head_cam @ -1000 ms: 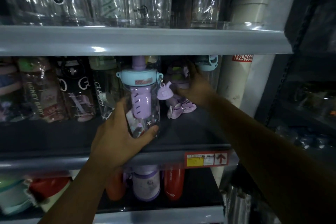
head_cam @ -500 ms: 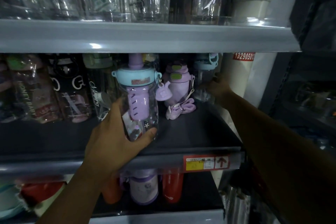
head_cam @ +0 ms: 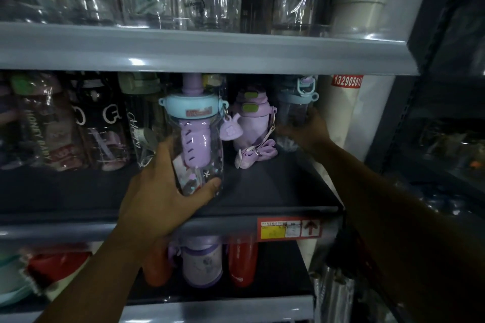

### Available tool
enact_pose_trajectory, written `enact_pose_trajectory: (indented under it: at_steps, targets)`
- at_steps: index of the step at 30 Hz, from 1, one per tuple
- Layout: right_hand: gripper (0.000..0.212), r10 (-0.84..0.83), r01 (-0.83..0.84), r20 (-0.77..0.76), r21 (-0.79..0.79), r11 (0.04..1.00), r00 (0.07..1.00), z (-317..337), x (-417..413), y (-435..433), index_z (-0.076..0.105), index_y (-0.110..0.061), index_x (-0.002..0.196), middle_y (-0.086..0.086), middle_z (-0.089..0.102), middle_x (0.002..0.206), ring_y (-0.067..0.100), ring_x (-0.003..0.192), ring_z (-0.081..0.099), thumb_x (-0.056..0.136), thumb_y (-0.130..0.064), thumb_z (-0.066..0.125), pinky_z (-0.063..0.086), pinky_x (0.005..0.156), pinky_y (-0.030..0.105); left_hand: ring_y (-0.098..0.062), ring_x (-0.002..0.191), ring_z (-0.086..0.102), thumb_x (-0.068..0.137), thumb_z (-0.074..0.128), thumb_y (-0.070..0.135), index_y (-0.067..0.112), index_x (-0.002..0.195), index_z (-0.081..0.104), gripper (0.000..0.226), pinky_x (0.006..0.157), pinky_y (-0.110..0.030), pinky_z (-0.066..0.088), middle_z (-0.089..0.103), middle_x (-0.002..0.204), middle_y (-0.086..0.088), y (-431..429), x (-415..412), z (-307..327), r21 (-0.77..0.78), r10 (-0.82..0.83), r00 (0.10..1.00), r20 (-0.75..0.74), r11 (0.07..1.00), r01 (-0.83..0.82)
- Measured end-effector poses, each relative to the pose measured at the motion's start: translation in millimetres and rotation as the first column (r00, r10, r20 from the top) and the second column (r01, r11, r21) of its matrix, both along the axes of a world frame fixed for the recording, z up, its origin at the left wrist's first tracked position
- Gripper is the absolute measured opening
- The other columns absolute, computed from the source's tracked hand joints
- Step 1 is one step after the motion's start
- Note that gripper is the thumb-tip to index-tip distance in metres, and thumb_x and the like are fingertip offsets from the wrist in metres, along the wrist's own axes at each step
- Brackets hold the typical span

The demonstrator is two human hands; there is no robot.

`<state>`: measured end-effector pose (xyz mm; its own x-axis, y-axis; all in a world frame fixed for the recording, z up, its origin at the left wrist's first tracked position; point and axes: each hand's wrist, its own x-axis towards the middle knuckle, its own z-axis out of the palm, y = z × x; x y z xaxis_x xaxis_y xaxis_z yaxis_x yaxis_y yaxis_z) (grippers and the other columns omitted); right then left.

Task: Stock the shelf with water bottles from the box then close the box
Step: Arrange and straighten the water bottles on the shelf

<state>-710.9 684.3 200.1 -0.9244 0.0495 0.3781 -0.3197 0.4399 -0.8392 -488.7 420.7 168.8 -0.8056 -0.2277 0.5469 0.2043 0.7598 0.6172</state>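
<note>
blue-lidded bottle [head_cam: 196, 139]: upright at the front of the middle shelf [head_cam: 262, 191].
left hand [head_cam: 162, 199]: fingers and thumb curled round its lower body.
right hand [head_cam: 307, 131]: wrapped round a second clear bottle [head_cam: 296, 102], far right.
between them: purple bottle [head_cam: 252, 123], standing.

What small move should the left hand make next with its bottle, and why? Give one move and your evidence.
Probably slide the bottle back and set it down beside the purple bottle. The left hand grips it upright over the front of the shelf, bare shelf lies just behind it, and the right hand holds the corner bottle off to the right, apart from that gap.
</note>
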Motion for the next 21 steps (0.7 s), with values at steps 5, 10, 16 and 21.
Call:
enact_pose_trajectory:
  at_steps: [5,10,16,21]
  targets:
    - [0.099,-0.037,0.041,-0.055,0.074,0.996,0.998,-3,11,0,0.049,-0.015,0.143,0.0,0.071,0.122,0.022,0.105,0.069,0.06,-0.044,0.095,0.057,0.093,0.042,-0.023,0.11,0.066,0.058,0.067,0.086,0.042,0.142,0.029,0.103,0.091,-0.043,0.054,0.065,0.128,0.008,0,1,0,-0.017,0.012,1.0,0.008,1.0,-0.012]
    - [0.099,-0.055,0.06,-0.049,0.106,0.993,0.997,-8,13,-2,0.051,-0.015,0.141,0.001,0.071,0.121,0.023,0.103,0.069,0.06,-0.056,0.09,0.058,0.091,0.041,-0.024,0.112,0.066,0.061,0.068,0.08,0.039,0.143,0.029,0.1,0.091,-0.044,0.055,0.065,0.13,0.007,0,0,0,-0.033,0.018,1.0,-0.006,0.999,-0.018]
    - [0.087,-0.077,0.078,-0.013,0.069,0.995,0.997,-7,13,-8,0.049,-0.016,0.141,0.003,0.067,0.128,0.024,0.11,0.066,0.069,-0.043,0.091,0.056,0.095,0.043,-0.005,0.105,0.054,0.065,0.074,0.073,0.04,0.147,0.03,0.099,0.088,-0.031,0.045,0.051,0.119,0.025,0,1,1,-0.028,-0.011,1.0,-0.012,1.0,0.01]
    - [0.097,-0.091,0.089,0.153,0.022,0.996,0.984,-3,19,-8,0.045,-0.01,0.144,0.009,0.058,0.139,0.031,0.124,0.059,0.066,-0.042,0.093,0.054,0.098,0.04,-0.001,0.106,0.052,0.059,0.069,0.079,0.04,0.151,0.03,0.107,0.089,-0.028,0.043,0.048,0.115,0.035,-3,2,5,-0.009,-0.036,0.999,0.016,0.999,0.036]
